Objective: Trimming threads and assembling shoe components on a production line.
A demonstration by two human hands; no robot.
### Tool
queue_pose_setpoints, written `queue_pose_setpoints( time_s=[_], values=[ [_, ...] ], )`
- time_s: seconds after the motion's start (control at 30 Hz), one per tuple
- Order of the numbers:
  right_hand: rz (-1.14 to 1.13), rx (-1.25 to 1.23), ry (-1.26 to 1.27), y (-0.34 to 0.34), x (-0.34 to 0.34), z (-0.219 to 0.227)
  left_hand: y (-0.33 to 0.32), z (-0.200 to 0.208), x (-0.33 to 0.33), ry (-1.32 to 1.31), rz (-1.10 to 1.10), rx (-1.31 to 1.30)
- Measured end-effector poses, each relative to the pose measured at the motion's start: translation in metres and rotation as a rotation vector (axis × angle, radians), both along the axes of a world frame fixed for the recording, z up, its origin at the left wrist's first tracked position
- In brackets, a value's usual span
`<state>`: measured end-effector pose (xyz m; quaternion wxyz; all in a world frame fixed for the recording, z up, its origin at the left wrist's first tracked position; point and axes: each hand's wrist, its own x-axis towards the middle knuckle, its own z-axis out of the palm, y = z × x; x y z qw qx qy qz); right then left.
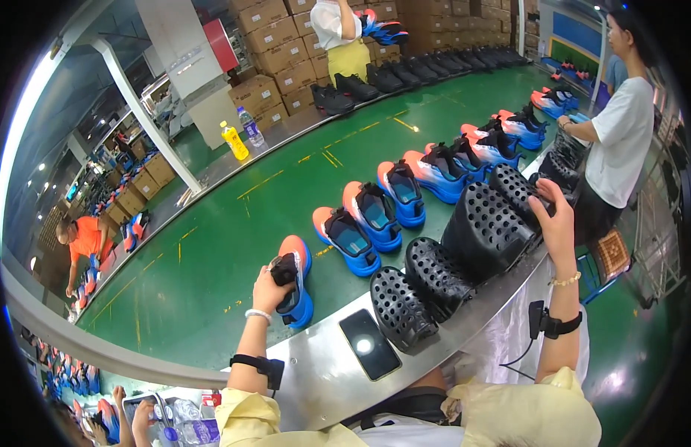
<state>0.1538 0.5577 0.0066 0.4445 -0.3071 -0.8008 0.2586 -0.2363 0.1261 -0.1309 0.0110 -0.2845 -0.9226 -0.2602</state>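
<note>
My left hand point(268, 292) is closed on the black collar of an orange-and-blue sneaker point(298, 304), which rests on the green worktop. The sneaker's toe points away from me. My right hand point(559, 225) is at the heel end of a black perforated clog-shaped shell point(512, 185), its fingers bent onto the rim. Closer to me stand a large perforated shell point(486, 223), a smaller one point(436, 273) and another point(402, 304), side by side along the metal edge. Beyond them runs a slanting row of matching sneakers point(350, 237).
A phone point(369, 344) lies on the metal edge point(308, 365) before me. Across the green table point(234, 246) are two bottles point(234, 140) and a row of black shoes point(390, 77). A co-worker point(621, 141) stands at right; cartons point(274, 45) are stacked behind.
</note>
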Motion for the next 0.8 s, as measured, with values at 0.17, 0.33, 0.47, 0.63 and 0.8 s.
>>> queue_pose_setpoints(
  time_s=[0.17,0.33,0.47,0.63,0.8],
  values=[
    [0.015,0.014,-0.056,-0.001,0.008,-0.009,-0.030,-0.015,-0.040,-0.119,-0.193,-0.009],
    [0.011,0.054,-0.115,0.003,0.022,-0.012,-0.020,-0.032,-0.032,0.040,0.014,-0.100],
    [0.031,-0.075,-0.127,-0.006,0.020,-0.002,-0.025,-0.034,-0.031,0.101,0.076,-0.112],
    [-0.006,0.036,-0.080,0.005,0.028,-0.008,-0.003,0.011,-0.012,-0.044,0.041,-0.109],
    [-0.030,-0.012,0.141,-0.001,0.031,0.015,0.002,-0.005,-0.017,0.074,0.185,-0.168]
  ],
)
